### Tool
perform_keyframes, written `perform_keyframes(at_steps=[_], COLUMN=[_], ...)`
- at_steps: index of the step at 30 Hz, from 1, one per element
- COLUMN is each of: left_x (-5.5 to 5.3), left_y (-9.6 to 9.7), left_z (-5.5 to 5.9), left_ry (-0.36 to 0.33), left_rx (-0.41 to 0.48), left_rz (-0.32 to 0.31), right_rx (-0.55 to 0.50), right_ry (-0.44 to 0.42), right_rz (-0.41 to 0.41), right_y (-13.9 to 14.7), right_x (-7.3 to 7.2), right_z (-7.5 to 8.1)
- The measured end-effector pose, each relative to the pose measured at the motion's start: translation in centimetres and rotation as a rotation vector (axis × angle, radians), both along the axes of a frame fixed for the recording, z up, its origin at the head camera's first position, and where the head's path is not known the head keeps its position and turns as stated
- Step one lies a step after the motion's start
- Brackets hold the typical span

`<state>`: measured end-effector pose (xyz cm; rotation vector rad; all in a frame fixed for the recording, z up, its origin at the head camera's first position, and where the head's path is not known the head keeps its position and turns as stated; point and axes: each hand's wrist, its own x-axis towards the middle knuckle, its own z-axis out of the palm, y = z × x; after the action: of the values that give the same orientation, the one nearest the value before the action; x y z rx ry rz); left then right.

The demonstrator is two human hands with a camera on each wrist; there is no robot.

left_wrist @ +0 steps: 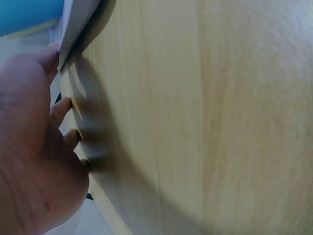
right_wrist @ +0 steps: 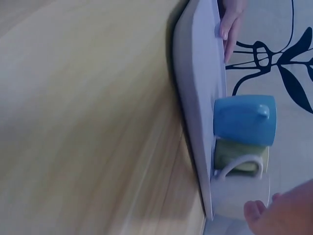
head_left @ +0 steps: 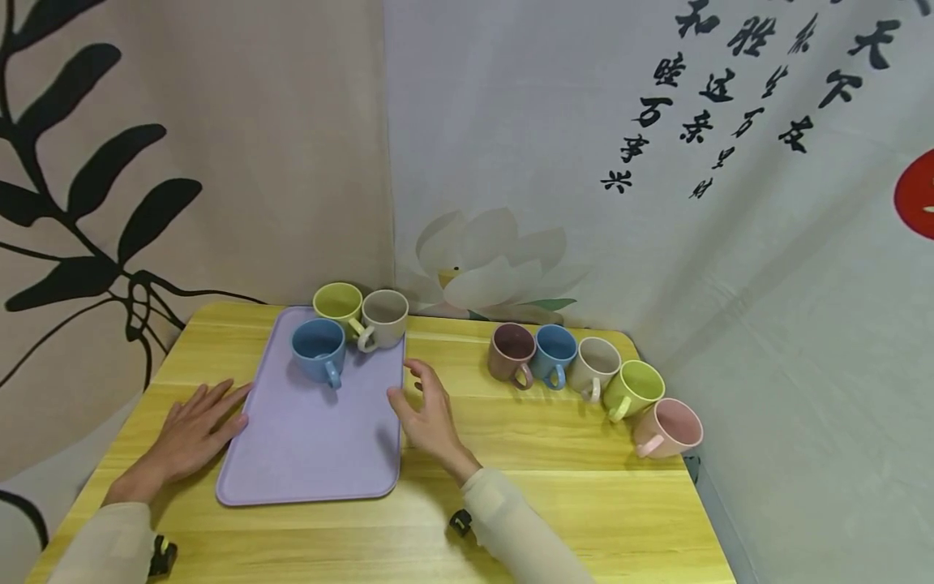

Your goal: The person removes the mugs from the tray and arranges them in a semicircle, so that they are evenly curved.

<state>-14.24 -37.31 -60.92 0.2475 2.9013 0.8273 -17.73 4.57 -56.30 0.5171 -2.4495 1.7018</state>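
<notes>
- I see the lilac tray (head_left: 306, 454) flat on the wood-grain table (head_left: 547, 503), left of centre; matte face, rounded corners, low rim.
- Left hand (head_left: 191, 436): gripping nothing, fingers extended, thumb against tray's left edge.
- Right hand (head_left: 432, 415): relaxed, slightly bent fingers, grasping nothing, just by tray's right edge; can't tell if touching.
- Tray's far end: smooth round-mouthed blue mug (head_left: 315, 357), green mug (head_left: 337, 301), off-white mug (head_left: 387, 315), loop handles.
- Five similar mugs (head_left: 593, 367) curve along table's right side.
</notes>
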Motion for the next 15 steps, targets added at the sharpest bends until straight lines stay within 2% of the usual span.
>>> perform_keyframes(at_steps=[6,15], left_x=[0.0,-0.1], left_y=[-0.1,0.0], left_z=[-0.1,-0.1], left_ry=[0.028,0.009], left_rx=[-0.012,-0.013], left_rz=[0.0,0.007], right_rx=[0.015,0.006], right_ry=[-0.049,-0.197], right_rz=[0.051,0.175], right_y=[-1.9,-4.4], right_x=[-0.2,-0.9], right_z=[0.1,-0.2])
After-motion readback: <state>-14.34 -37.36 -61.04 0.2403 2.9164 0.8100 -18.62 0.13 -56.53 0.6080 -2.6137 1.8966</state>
